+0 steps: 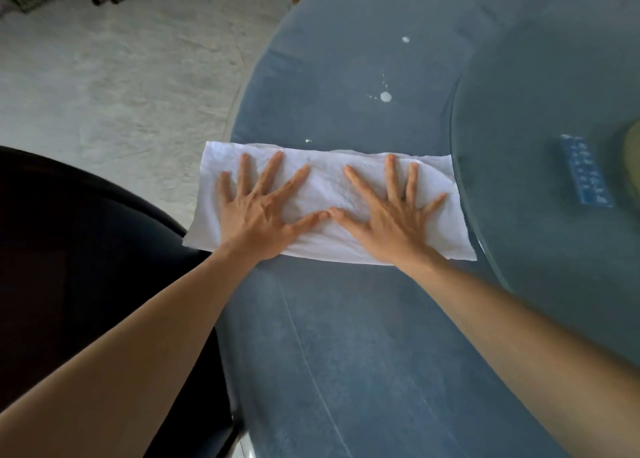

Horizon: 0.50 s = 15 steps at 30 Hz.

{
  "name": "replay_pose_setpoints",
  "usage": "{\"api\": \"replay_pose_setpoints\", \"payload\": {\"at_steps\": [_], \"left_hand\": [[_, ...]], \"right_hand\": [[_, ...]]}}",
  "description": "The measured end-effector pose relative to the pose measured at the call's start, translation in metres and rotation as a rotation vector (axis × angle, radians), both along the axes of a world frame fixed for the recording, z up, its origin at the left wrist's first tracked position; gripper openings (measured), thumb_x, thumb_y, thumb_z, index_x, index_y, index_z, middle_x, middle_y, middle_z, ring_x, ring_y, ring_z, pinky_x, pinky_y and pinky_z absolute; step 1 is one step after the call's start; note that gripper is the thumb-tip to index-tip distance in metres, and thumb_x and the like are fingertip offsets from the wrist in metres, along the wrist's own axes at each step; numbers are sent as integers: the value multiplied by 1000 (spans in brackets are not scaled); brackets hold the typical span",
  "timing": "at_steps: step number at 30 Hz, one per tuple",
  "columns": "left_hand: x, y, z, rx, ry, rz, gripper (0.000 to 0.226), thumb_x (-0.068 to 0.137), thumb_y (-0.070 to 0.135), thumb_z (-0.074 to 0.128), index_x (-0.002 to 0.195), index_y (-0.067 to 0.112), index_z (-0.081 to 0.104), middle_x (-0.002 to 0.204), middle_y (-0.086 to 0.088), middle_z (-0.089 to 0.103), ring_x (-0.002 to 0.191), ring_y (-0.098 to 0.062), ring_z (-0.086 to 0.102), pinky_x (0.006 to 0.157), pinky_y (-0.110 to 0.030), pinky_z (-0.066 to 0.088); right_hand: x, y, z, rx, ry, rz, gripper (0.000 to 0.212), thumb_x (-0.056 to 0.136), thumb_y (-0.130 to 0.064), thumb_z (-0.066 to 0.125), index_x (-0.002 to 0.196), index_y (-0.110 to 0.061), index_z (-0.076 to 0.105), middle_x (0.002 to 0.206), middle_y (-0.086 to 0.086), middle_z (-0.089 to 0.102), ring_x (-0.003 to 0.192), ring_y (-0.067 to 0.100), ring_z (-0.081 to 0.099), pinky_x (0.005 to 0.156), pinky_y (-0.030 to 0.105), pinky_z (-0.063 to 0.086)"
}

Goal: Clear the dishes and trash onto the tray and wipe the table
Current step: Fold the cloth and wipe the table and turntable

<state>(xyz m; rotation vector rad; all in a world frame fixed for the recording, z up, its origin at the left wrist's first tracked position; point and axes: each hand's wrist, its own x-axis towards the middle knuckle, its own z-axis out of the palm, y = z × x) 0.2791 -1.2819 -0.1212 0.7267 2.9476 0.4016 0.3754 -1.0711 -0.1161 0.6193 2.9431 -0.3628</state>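
Observation:
A white cloth [322,184] lies spread flat on the blue-grey round table [346,336], its left end hanging slightly past the table edge. My left hand [259,208] presses on the cloth's left half with fingers straight and splayed. On the right half lies my right hand [388,212], flat in the same way, and the two thumbs touch at the middle. White spill spots [385,96] dot the table beyond the cloth.
A glass turntable [554,94] covers the table's right side, its rim just right of the cloth, with a blue label [585,170] on it. A dark chair [86,250] stands at the left against the table edge. Grey floor lies beyond.

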Motion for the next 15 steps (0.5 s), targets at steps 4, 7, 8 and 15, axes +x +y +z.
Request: {"api": "replay_pose_setpoints", "payload": {"at_steps": [4, 7, 8, 15], "left_hand": [[-26, 4, 3, 0, -7, -38, 88, 68, 104, 17, 147, 69, 1, 169, 18, -1, 157, -30, -9, 122, -60, -4], [-49, 8, 5, -28, -5, -79, 89, 68, 104, 13, 148, 68, -1, 170, 18, -4, 156, -29, -13, 122, -59, -6], [-56, 11, 5, -33, -6, -90, 89, 68, 104, 12, 149, 68, -1, 170, 17, -5, 156, -29, -13, 122, -59, -8], [-104, 25, 5, -37, 14, -208, 90, 67, 104, 8, 149, 67, -2, 170, 15, -5, 156, -30, -14, 121, -58, -10]], "right_hand": [[-22, 1, 2, 23, 0, -36, 84, 69, -105, 8, 146, -74, -8, 171, -8, -23, 156, 37, -23, 103, 88, -9], [-37, 3, -1, 39, 34, -63, 83, 71, -105, 10, 146, -75, -7, 172, -7, -21, 156, 37, -21, 102, 88, -12], [-43, 5, -1, 46, 40, -70, 82, 71, -104, 11, 146, -75, -6, 172, -7, -20, 156, 38, -20, 102, 88, -12], [-68, 5, -4, 72, 43, -200, 83, 70, -105, 10, 145, -75, -8, 172, -9, -20, 157, 36, -19, 102, 89, -9]]}}
